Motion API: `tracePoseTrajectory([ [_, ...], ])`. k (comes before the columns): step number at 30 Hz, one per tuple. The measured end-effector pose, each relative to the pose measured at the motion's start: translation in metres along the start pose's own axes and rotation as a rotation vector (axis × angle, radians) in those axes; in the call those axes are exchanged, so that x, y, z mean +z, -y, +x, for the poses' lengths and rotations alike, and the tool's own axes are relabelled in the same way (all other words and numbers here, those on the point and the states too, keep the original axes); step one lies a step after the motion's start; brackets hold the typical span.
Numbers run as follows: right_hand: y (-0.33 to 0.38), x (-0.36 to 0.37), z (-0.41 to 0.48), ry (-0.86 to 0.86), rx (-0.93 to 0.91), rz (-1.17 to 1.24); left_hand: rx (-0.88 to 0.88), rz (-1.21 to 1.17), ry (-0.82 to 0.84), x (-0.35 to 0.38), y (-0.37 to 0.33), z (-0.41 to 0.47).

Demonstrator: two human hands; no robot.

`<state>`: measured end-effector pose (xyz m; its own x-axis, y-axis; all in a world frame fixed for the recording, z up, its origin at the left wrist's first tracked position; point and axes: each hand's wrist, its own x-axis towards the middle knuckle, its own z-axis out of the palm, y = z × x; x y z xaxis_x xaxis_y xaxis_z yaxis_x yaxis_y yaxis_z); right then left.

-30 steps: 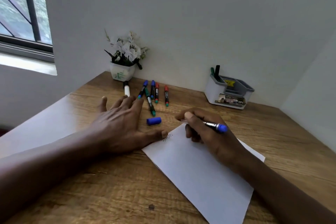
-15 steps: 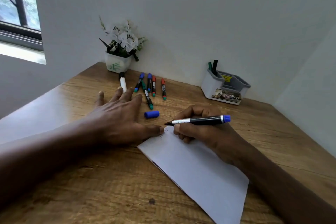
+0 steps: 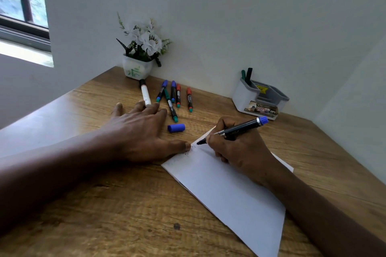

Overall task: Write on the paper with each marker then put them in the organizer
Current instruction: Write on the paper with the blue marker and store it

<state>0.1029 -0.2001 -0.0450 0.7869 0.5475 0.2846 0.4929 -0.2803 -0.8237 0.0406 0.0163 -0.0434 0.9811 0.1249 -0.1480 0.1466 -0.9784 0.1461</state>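
While your right hand grips the black, blue-ended marker, tip on the white paper's top corner, your left hand lies flat, thumb pinning the edge.

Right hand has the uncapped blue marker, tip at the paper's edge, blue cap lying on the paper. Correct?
One slip: the blue cap lies on the bare table, just off the paper, not on it. The head view shows this. The rest stands: the right hand grips the uncapped blue marker, tip at the paper's edge.
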Motion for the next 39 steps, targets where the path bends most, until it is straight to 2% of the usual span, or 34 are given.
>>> tracePoseTrajectory([
  [3, 0.0004, 0.0016, 0.0002, 0.001, -0.02, -0.051, -0.001, -0.003, 0.006, -0.001, 0.0002, -0.0008],
  [10, -0.0015, 0.002, -0.0005, -0.039, 0.018, 0.009, -0.01, -0.012, 0.021, -0.0042, -0.0015, -0.0031],
  [16, -0.0005, 0.0028, -0.0002, 0.002, 0.0, -0.063, -0.006, -0.009, 0.015, -0.0042, -0.0016, -0.0037],
  [23, 0.0003, 0.0033, 0.0, -0.038, 0.014, -0.077, -0.004, -0.005, 0.004, -0.0047, -0.0018, -0.0047],
  [26, -0.0001, 0.0027, 0.0001, -0.084, 0.039, -0.008, -0.007, -0.007, 0.006, -0.0046, -0.0018, -0.0043],
  [31, -0.0024, 0.0041, 0.0005, -0.064, 0.02, -0.096, -0.005, -0.01, -0.004, -0.0043, -0.0011, -0.0043],
  [39, -0.001, 0.0042, -0.0004, -0.094, 0.035, -0.057, -0.01, -0.013, -0.002, -0.0036, -0.0009, -0.0019],
])
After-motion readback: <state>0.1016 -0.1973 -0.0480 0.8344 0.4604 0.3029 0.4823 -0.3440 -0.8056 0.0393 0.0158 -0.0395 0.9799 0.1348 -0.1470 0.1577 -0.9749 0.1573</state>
